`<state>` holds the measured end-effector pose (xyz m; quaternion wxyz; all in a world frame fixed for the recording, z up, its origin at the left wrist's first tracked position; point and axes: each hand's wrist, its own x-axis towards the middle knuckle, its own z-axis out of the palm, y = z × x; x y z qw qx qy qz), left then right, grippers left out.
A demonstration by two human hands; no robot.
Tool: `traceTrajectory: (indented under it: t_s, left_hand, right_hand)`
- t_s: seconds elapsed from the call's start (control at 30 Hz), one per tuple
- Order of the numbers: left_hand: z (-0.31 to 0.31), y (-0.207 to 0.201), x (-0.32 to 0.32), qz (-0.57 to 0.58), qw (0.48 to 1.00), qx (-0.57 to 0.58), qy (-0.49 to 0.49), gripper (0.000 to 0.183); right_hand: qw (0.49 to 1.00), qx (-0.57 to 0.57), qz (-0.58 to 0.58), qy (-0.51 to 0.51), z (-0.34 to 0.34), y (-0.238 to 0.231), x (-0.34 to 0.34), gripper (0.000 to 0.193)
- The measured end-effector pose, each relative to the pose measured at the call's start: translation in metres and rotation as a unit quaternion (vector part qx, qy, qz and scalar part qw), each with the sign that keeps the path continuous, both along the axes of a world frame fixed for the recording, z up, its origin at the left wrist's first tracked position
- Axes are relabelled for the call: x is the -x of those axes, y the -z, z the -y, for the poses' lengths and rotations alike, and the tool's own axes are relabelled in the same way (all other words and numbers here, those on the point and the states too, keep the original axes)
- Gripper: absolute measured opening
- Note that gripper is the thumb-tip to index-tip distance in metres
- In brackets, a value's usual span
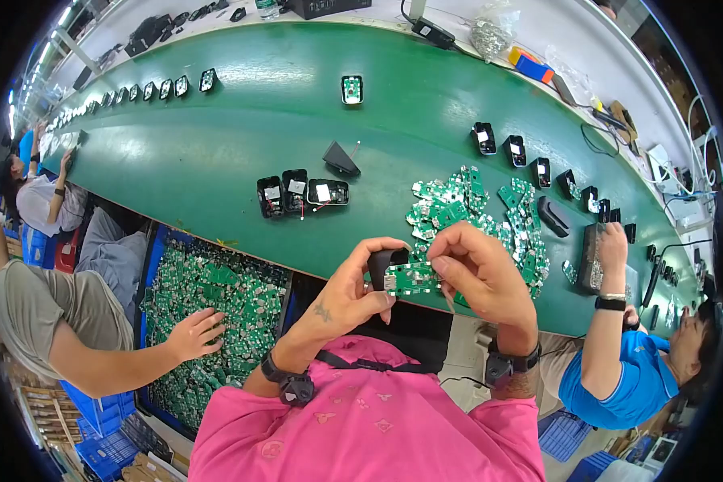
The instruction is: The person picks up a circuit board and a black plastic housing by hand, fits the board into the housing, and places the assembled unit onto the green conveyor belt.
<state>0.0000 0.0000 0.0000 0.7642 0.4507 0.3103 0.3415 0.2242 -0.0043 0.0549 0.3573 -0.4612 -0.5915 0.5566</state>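
L hand [353, 281]: fingers wrapped round a black plastic housing [380, 271], thumb at the lower L corner of a green PCB [414, 279]. R hand [482, 269]: thumb & index pinched on the R end of the same PCB, hiding that end. PCB sits in front of the housing, on the near side of the loose PCB pile [450, 210]; PCB-to-housing contact: can't tell.

Surroundings, ref. PCB pile on green workbench [217, 153]:
- Near side: R hand blocks view of part of the pile.
- L: 3 open housings [271, 197] w/ white labels, grouped; black wedge-shaped part [342, 158] just beyond them.
- Far side, to L: single housing w/ PCB fitted [352, 90].
- Far L: receding row of filled housings [181, 86].
- R, just beside: curved black shell [553, 217]. Row of open housings [484, 138] runs from far side round to R.
- Further R: dark box [592, 257], w/ a blue-shirted co-worker's hand [614, 245] at it.
- Near L, off bench: blue-edged bin [151, 257] full of PCBs; another co-worker's hand [197, 333] rests on the contents.
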Motion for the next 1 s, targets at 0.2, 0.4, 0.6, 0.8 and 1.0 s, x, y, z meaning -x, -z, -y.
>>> traceTrajectory:
  t_s: [0.2, 0.4, 0.6, 0.8, 1.0]
  left_hand:
    - [0.002, -0.002, -0.001, 0.002, 1.0, -0.015, 0.001, 0.065]
    - [0.003, -0.002, 0.002, -0.023, 1.0, -0.001, 0.019, 0.064]
    - [0.006, -0.001, 0.001, -0.023, 1.0, -0.007, 0.013, 0.065]
    - [0.007, 0.001, -0.001, 0.017, 1.0, -0.021, 0.007, 0.068]
    - [0.009, 0.005, -0.006, 0.008, 1.0, 0.008, 0.007, 0.059]
  right_hand:
    - [0.998, 0.005, 0.057, -0.011, 0.001, 0.01, 0.0, 0.006]
    - [0.999, 0.028, -0.016, 0.02, 0.005, 0.003, -0.006, 0.008]
    - [0.999, 0.028, 0.019, -0.038, 0.003, 0.011, -0.004, 0.007]
    - [0.994, -0.046, 0.101, -0.006, 0.01, 0.024, 0.005, 0.008]
    - [0.982, -0.115, 0.144, 0.029, 0.015, 0.032, 0.009, 0.011]
